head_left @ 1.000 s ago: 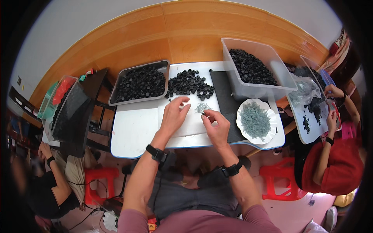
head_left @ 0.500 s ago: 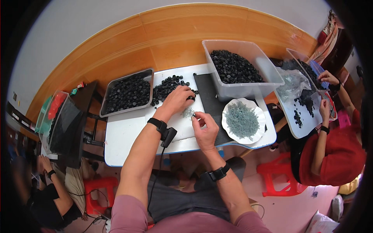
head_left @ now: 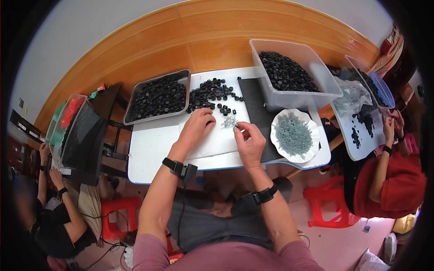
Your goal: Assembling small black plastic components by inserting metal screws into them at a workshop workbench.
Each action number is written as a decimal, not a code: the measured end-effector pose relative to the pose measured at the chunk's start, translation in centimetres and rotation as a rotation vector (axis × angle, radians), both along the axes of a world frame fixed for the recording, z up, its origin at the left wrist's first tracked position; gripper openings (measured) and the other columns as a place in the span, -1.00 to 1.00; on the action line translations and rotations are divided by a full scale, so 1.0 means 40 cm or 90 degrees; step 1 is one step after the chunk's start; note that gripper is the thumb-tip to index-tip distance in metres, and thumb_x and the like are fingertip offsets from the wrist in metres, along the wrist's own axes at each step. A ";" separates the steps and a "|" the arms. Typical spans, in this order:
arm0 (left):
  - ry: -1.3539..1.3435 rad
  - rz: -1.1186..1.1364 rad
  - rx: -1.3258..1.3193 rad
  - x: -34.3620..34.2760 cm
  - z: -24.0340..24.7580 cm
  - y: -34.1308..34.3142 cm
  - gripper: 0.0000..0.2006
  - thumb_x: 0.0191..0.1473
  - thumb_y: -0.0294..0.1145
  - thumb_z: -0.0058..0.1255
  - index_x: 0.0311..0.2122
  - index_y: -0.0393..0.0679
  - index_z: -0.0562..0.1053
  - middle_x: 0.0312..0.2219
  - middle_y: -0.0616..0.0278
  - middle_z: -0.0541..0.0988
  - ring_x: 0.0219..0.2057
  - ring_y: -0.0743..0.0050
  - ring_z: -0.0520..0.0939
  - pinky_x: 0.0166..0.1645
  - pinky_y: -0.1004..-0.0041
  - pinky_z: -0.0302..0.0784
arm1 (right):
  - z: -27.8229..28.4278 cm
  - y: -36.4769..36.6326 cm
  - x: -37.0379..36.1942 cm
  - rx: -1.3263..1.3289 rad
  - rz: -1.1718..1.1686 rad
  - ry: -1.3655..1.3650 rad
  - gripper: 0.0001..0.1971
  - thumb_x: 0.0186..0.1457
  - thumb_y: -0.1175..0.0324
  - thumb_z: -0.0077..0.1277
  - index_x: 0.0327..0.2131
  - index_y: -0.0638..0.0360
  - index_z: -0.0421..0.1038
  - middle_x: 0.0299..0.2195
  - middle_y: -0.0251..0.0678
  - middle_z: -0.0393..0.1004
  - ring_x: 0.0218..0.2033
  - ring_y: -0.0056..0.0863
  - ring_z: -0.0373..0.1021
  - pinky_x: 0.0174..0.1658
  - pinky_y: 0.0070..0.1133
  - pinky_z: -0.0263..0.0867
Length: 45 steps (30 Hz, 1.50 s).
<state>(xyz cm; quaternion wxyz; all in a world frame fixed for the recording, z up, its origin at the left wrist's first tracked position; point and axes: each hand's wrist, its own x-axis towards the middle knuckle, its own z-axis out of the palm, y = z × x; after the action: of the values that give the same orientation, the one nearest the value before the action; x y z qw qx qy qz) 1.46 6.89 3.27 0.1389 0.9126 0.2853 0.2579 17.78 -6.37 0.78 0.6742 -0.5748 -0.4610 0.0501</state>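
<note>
My left hand [head_left: 198, 128] rests low over the white board [head_left: 213, 145], fingers curled, near the loose black round caps [head_left: 218, 90]. A dark spot shows by its thumb and forefinger; whether that is a cap or shadow is unclear. To its right, my right hand [head_left: 251, 143] is closed in a pinch on a small dark piece, too small to name. Between the two hands lies a small heap of thin grey-green pins [head_left: 229, 122]. Several caps sit just beyond that heap.
A metal tray [head_left: 128, 119] of black caps stands at the left, a clear plastic tub [head_left: 296, 98] of them at back right. Nearer, a white scalloped plate [head_left: 275, 142] of grey-green pins sits by a black mat [head_left: 253, 106]. Co-workers sit at both sides.
My left hand has drawn back from the loose caps toward me. A few caps now lie nearer the pin heap. My right hand keeps its pinch. The whole view has shifted.
</note>
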 end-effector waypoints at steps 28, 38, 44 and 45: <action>-0.135 0.369 -0.188 -0.242 -0.055 -0.156 -0.69 0.04 -0.42 0.27 -0.08 -0.25 0.59 -0.15 0.04 0.57 -0.08 0.07 0.58 0.07 0.23 0.49 | -0.004 0.003 -0.004 -0.069 0.047 0.016 -0.82 0.05 0.52 0.26 -0.22 0.24 0.60 -0.41 -0.34 0.60 -0.57 -0.70 0.38 -0.47 -0.68 0.32; -0.308 0.235 -0.221 -0.116 -0.050 -0.177 -0.73 0.06 -0.48 0.32 -0.10 -0.23 0.63 -0.37 0.23 0.70 -0.39 0.56 0.65 -0.26 0.55 0.56 | -0.007 -0.005 -0.016 -0.064 0.152 -0.153 -0.80 0.05 0.51 0.26 -0.20 0.22 0.58 -0.36 -0.24 0.63 -0.54 -0.45 0.53 -0.45 -0.55 0.42; -0.328 0.178 -0.299 -0.037 -0.076 -0.191 -0.72 0.03 -0.48 0.34 -0.11 -0.23 0.63 -0.46 0.28 0.66 -0.47 0.66 0.61 -0.33 0.58 0.56 | -0.009 0.000 -0.022 -0.015 0.195 -0.265 -0.80 0.04 0.54 0.24 -0.21 0.21 0.57 -0.33 -0.21 0.63 -0.44 -0.26 0.57 -0.38 -0.44 0.47; -0.327 0.174 -0.303 -0.033 -0.077 -0.192 -0.72 0.03 -0.48 0.34 -0.11 -0.23 0.63 -0.46 0.28 0.66 -0.47 0.66 0.61 -0.33 0.58 0.56 | -0.009 -0.001 -0.021 -0.025 0.199 -0.267 -0.81 0.05 0.54 0.23 -0.21 0.21 0.57 -0.33 -0.21 0.63 -0.41 -0.24 0.58 -0.35 -0.42 0.49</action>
<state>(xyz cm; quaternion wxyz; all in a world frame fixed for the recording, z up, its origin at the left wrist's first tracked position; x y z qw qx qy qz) 0.16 -0.78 0.19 0.3783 0.7138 0.4124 0.4211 16.95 -6.40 0.40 0.5368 -0.5075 -0.6727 0.0423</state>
